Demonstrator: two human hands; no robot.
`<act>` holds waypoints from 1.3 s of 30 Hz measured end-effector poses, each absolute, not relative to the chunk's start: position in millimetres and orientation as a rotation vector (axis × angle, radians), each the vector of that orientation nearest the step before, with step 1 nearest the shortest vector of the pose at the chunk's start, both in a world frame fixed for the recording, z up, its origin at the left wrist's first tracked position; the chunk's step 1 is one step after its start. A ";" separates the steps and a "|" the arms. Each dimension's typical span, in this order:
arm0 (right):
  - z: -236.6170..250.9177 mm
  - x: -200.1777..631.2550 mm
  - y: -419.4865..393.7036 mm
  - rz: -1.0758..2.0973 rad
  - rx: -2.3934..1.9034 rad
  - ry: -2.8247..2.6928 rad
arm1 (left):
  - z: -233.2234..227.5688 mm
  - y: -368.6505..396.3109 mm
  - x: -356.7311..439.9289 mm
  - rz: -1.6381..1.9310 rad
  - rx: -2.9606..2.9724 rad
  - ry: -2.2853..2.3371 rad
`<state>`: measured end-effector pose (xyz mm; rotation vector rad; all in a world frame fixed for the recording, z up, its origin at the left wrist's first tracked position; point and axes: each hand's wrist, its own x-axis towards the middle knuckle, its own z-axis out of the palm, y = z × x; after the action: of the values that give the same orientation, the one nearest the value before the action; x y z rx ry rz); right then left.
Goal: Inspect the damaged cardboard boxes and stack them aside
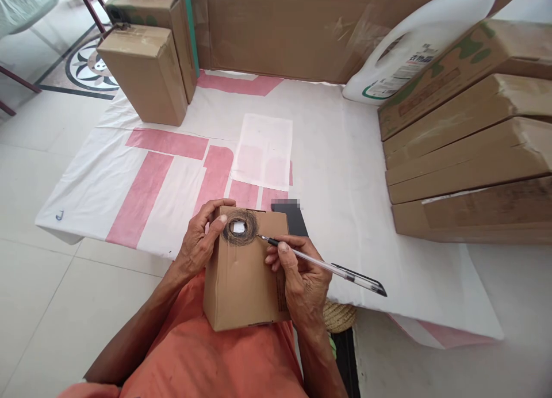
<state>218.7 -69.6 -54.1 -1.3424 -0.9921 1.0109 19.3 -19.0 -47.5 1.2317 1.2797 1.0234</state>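
Observation:
A small brown cardboard box [245, 289] rests tilted against the table's front edge, close to my body. Near its top is a whitish squarish patch or opening, ringed by dark scribbled circles [250, 237]. My left hand [202, 236] grips the box's upper left side, thumb on the front face beside the rings. In my right hand [304, 271] is a clear gel pen [321, 263] with a black cap on its back end. Its tip points at the right edge of the rings; whether it touches the cardboard I cannot tell.
A thin white sheet [263, 150] lies on the white and pink tablecloth [336, 156]. Behind the held box is a flat black object [297, 217], partly hidden. Cardboard boxes [146, 76] stand at the back left. More boxes [466, 156] and a white detergent bottle [414, 47] occupy the right.

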 end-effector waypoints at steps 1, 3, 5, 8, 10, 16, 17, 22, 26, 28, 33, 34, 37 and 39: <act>-54.0 218.4 -69.8 1.013 -1.344 -0.990 | -47.3 -18.9 19.4 1.025 1.231 1.282; -53.6 218.0 -69.7 1.012 -1.339 -0.983 | -47.0 -18.7 19.8 1.025 1.229 1.281; -53.0 218.1 -69.5 1.002 -1.339 -0.976 | -47.2 -18.7 20.0 1.026 1.226 1.272; -51.6 220.0 -69.7 0.987 -1.362 -0.988 | -48.6 -19.3 19.7 1.032 1.220 1.244; -50.2 221.5 -70.5 0.990 -1.380 -1.006 | -49.9 -19.7 19.2 1.033 1.221 1.237; -43.1 216.6 -71.7 1.059 -1.357 -1.032 | -52.2 -20.0 18.3 1.033 1.223 1.232; -41.8 214.4 -71.5 1.068 -1.348 -1.035 | -52.3 -20.0 18.3 1.031 1.226 1.235; -37.1 205.1 -69.7 1.117 -1.295 -1.051 | -51.4 -20.0 18.8 1.019 1.236 1.248; -36.4 201.1 -66.6 1.146 -1.272 -1.069 | -48.7 -20.0 20.1 1.027 1.225 1.230; -36.2 199.5 -64.5 1.163 -1.260 -1.085 | -47.4 -19.9 20.6 1.024 1.218 1.212; -35.1 195.3 -58.4 1.176 -1.231 -1.099 | -45.3 -19.7 20.7 1.031 1.259 1.194; -35.1 194.5 -57.0 1.173 -1.229 -1.096 | -45.1 -19.7 20.7 1.031 1.265 1.190; -36.2 191.9 -51.3 1.169 -1.219 -1.093 | -44.5 -19.7 20.7 1.030 1.276 1.188; -37.4 189.7 -46.2 1.165 -1.212 -1.089 | -44.2 -19.9 20.9 1.031 1.282 1.188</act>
<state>189.7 -46.2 -37.4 -1.2122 -1.0886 1.1652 20.9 -19.9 -44.2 1.2823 1.1881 1.0308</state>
